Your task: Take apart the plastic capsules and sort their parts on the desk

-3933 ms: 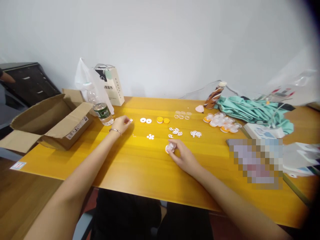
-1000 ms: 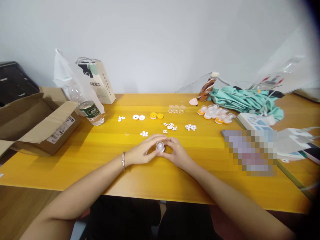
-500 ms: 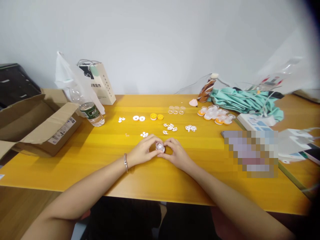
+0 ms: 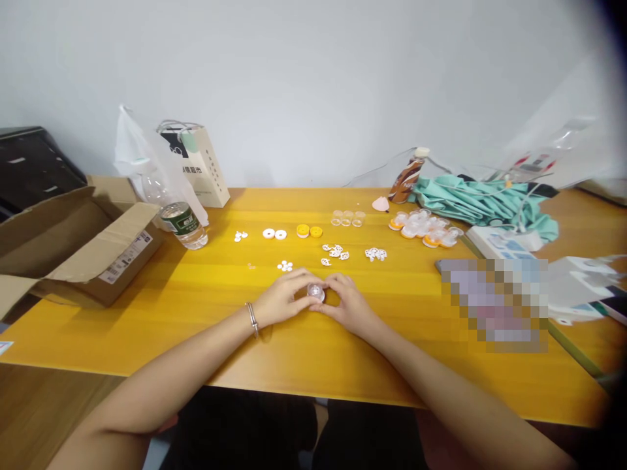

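Between my two hands, just above or on the table, is a small round clear plastic piece point(image 4: 316, 293) with something pale inside it. My left hand point(image 4: 289, 297) grips its left side with thumb and fingers. From the right, the thumb and fingers of my right hand point(image 4: 347, 303) close on the same piece. Beyond my fingers lie several small white discs point(image 4: 285, 266), white openwork pieces point(image 4: 336, 252) and a heap of similar white pieces point(image 4: 375, 254). Farther back are white rings point(image 4: 274, 234), yellow round parts point(image 4: 309, 231) and clear cups point(image 4: 348, 219).
An open cardboard box point(image 4: 98, 254) and a water bottle point(image 4: 185, 226) stand at left, a paper bag point(image 4: 208, 166) behind. Finished-looking clear-and-orange pieces point(image 4: 425, 228), a brown drink bottle point(image 4: 409, 176) and green cloth point(image 4: 480, 202) are at right. A blurred-out flat object point(image 4: 490, 300) lies nearer.
The view has shifted slightly. Both hands stay on the clear plastic piece, with little visible change in their grip.
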Demonstrator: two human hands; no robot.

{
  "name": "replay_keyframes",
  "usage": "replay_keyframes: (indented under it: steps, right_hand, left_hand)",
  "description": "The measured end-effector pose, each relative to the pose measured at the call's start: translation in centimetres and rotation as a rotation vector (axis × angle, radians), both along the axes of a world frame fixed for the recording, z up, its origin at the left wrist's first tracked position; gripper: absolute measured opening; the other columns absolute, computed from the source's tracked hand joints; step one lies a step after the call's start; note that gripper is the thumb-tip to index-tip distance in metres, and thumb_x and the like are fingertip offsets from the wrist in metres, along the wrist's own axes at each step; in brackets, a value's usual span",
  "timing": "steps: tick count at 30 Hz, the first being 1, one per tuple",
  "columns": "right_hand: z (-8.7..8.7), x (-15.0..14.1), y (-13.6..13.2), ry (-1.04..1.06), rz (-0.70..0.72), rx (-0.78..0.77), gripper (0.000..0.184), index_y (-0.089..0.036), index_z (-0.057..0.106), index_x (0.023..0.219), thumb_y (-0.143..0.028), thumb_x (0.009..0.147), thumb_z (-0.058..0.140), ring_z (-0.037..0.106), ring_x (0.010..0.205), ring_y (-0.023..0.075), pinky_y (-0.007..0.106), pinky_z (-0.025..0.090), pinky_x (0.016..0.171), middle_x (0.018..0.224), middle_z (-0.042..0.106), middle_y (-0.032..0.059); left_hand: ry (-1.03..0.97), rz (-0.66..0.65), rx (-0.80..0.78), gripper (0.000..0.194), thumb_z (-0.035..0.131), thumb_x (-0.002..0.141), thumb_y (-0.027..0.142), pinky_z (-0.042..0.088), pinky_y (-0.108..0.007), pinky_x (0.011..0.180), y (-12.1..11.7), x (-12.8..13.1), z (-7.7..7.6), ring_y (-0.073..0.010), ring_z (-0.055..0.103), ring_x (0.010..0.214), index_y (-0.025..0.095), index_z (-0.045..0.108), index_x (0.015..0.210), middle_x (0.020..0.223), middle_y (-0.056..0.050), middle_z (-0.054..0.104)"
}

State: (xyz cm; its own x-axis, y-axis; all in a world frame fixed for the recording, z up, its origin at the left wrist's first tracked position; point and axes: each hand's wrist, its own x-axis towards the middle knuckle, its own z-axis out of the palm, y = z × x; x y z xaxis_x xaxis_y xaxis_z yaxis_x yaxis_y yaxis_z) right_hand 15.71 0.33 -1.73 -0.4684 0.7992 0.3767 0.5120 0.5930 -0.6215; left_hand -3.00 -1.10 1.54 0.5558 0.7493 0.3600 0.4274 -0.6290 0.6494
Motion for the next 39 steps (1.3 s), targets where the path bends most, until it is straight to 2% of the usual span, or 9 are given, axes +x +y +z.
replay_keyframes:
  steps: [2, 4, 10, 19, 24, 28, 33, 37, 39]
  right_hand:
    - [0.0, 0.0, 0.0, 0.005, -0.003, 0.008, 0.029, -0.02, 0.057, 0.085, -0.034, 0.065, 0.073, 0.052, 0.081, 0.0202, 0.036, 0.044, 0.075, 0.084, 0.055, 0.0039]
    - [-0.1, 0.0, 0.0, 0.0, -0.001, 0.011, 0.027, -0.02, 0.057, 0.085, -0.031, 0.066, 0.072, 0.052, 0.082, 0.0202, 0.036, 0.043, 0.075, 0.085, 0.055, 0.004]
    - [-0.1, 0.1, 0.3, -0.016, -0.029, -0.027, 0.031, -0.019, 0.057, 0.086, -0.033, 0.063, 0.074, 0.053, 0.086, 0.0218, 0.039, 0.043, 0.079, 0.089, 0.057, 0.0058]
    - [1.5, 0.9, -0.7, 0.054, 0.099, -0.197, 0.045, -0.021, 0.043, 0.109, -0.033, 0.071, 0.063, 0.053, 0.101, 0.0197, 0.037, 0.043, 0.088, 0.108, 0.055, 0.0073]
    - [1.1, -0.3, -0.7, 0.001, -0.127, -0.078, 0.047, -0.019, 0.043, 0.096, -0.046, 0.065, 0.067, 0.057, 0.083, 0.0224, 0.036, 0.048, 0.07, 0.09, 0.057, 0.007]
    - [1.3, -0.9, -0.7, -0.078, -0.054, -0.029, 0.023, -0.02, 0.043, 0.097, -0.03, 0.078, 0.052, 0.057, 0.074, 0.0195, 0.034, 0.047, 0.065, 0.082, 0.057, 0.0041]
    - [1.4, -0.7, -0.6, -0.06, -0.091, 0.177, 0.054, -0.015, 0.036, 0.116, -0.033, 0.071, 0.06, 0.052, 0.097, 0.0272, 0.042, 0.044, 0.08, 0.104, 0.051, 0.0143]
    - [1.5, -0.9, -0.6, -0.092, -0.034, 0.116, 0.035, -0.018, 0.043, 0.11, -0.028, 0.079, 0.052, 0.056, 0.091, 0.0242, 0.039, 0.045, 0.078, 0.093, 0.057, 0.0092]
    - [1.6, -1.0, -0.7, -0.07, 0.022, 0.123, 0.039, -0.02, 0.04, 0.115, -0.024, 0.078, 0.051, 0.055, 0.094, 0.0232, 0.038, 0.045, 0.08, 0.1, 0.056, 0.009]
  left_hand:
    - [-0.006, 0.101, 0.011, 0.025, 0.059, 0.079, 0.036, 0.043, -0.029, 0.075, -0.1, 0.2, 0.0, -0.0153, 0.052, 0.079, 0.018, 0.058, 0.096, 0.085, -0.003, 0.055]
    - [-0.016, 0.107, 0.001, 0.03, 0.062, 0.075, 0.04, 0.043, -0.029, 0.075, -0.1, 0.4, -0.1, -0.0159, 0.052, 0.081, 0.018, 0.056, 0.095, 0.086, -0.003, 0.055]
    - [0.014, -0.045, -0.125, 0.074, 0.07, 0.067, 0.041, 0.038, -0.036, 0.093, 0.3, -0.4, -0.6, -0.0221, 0.046, 0.109, 0.024, 0.032, 0.127, 0.121, -0.01, 0.046]
    - [0.015, 0.02, -0.117, 0.05, 0.069, 0.068, 0.039, 0.04, -0.033, 0.085, 1.2, 0.0, -1.8, -0.0208, 0.053, 0.096, 0.02, 0.048, 0.109, 0.106, -0.006, 0.057]
    - [-0.035, 0.086, -0.16, 0.052, 0.068, 0.068, 0.024, 0.043, -0.031, 0.079, 0.9, 0.7, -2.2, -0.0183, 0.055, 0.087, 0.019, 0.039, 0.111, 0.096, -0.005, 0.057]
    - [-0.067, 0.071, -0.191, 0.054, 0.064, 0.069, 0.018, 0.044, -0.029, 0.076, 0.8, 0.7, -2.4, -0.0171, 0.056, 0.085, 0.019, 0.034, 0.114, 0.095, -0.004, 0.057]
    - [-0.091, 0.062, -0.203, 0.056, 0.064, 0.068, 0.019, 0.044, -0.029, 0.074, 1.1, 0.5, -2.7, -0.0164, 0.055, 0.082, 0.019, 0.034, 0.114, 0.092, -0.004, 0.055]
    - [-0.082, 0.049, -0.196, 0.055, 0.065, 0.068, 0.02, 0.045, -0.029, 0.073, 1.1, 0.5, -2.6, -0.017, 0.055, 0.082, 0.019, 0.034, 0.113, 0.092, -0.004, 0.054]
    - [-0.077, 0.032, -0.196, 0.054, 0.064, 0.068, 0.019, 0.045, -0.029, 0.073, 1.0, 0.5, -2.5, -0.0173, 0.055, 0.084, 0.019, 0.035, 0.113, 0.094, -0.004, 0.055]
